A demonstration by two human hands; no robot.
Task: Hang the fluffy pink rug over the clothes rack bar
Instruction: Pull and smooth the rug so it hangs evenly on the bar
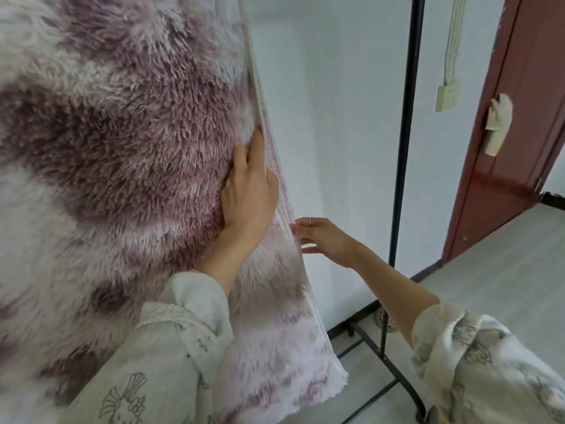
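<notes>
Rug (122, 148) hides the left hand (249, 191) fingertips; the bar is out of frame.

A pale blue wall (336, 117) fills the centre. At two o'clock, a dark red door (519, 133) has crumpled tape (498, 123) at its latch. A beige wall socket (448, 96) sits just left of it. A grey floor (504, 270) spreads at four o'clock.
</notes>
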